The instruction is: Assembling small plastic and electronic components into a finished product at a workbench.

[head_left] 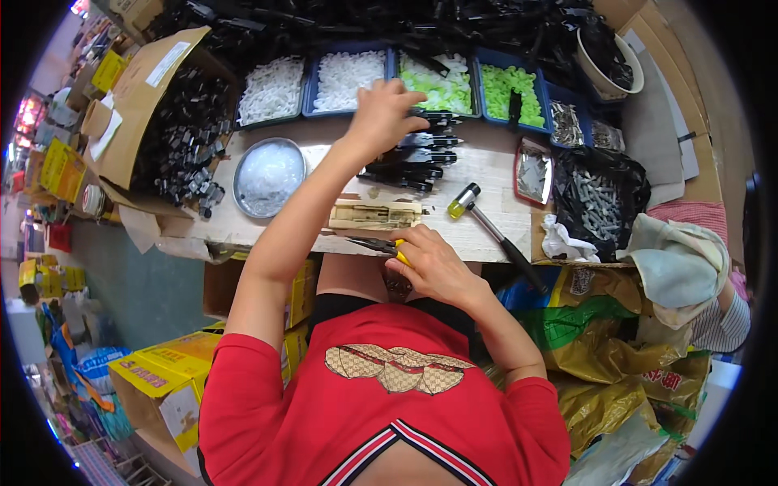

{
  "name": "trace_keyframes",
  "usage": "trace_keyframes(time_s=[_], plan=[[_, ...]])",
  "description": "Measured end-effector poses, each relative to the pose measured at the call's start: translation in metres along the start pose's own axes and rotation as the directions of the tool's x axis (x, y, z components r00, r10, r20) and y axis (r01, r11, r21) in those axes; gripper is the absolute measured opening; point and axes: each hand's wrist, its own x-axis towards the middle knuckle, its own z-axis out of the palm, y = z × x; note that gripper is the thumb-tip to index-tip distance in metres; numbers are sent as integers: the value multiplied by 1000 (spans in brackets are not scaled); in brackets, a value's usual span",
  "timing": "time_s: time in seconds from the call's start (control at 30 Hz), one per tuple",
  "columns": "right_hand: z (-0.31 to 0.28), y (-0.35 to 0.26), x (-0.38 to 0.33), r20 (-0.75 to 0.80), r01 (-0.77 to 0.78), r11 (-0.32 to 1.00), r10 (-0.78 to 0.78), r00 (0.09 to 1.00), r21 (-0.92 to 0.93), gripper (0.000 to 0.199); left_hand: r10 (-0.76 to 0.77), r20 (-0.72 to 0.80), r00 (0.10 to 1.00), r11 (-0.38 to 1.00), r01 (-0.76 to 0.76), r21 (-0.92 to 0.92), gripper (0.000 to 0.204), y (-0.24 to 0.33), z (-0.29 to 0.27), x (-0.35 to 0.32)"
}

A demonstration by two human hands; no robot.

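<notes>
My left hand (pixel 385 113) reaches to the back of the bench, fingers apart, above a row of long black parts (pixel 413 162) with some shiny metal on them. It hovers at the near edge of the bins of small white pieces; nothing shows in its fingers. Close to the bench's front edge, my right hand (pixel 438 263) is closed round needle-nose pliers (pixel 400 252) with yellow grips, their dark jaws pointing left. Just beyond the pliers lies a beige block fixture (pixel 375 215) with a slotted recess. A hammer (pixel 494 231) with a clear yellowish face and black handle rests to the right.
Blue bins of white pieces (pixel 351 79) and green pieces (pixel 512 93) line the back. At left stand a round dish (pixel 270 176) and a carton of black clips (pixel 182 134). A red-edged tray (pixel 533 170) and a black bag of metal pins (pixel 600 202) sit right.
</notes>
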Motion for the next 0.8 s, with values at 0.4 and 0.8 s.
trace_keyframes(time_s=[0.4,0.8], plan=[[-9,11,-8,-237,-72,996,81,968,47,15,-417,185,890,292,324,-900,37,-14,-63,-50],[1,-7,19,-201,-73,994,87,976,76,19,-530,334,779,281,533,-798,21,46,-68,-159]])
